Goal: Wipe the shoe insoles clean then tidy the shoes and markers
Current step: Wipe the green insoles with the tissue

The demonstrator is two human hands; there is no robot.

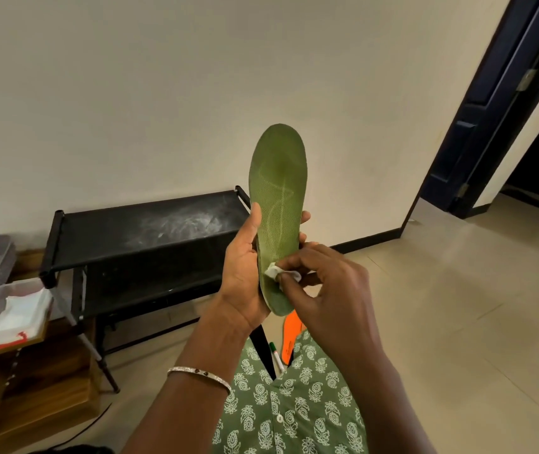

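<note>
Green insole stands before cream wall, beige tiles, seemingly dusty rack

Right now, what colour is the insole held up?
Green insole, with faint pale marks; head view.

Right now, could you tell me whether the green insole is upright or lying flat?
Upright: the left hand grips the green insole near its heel, toe end up.
</note>
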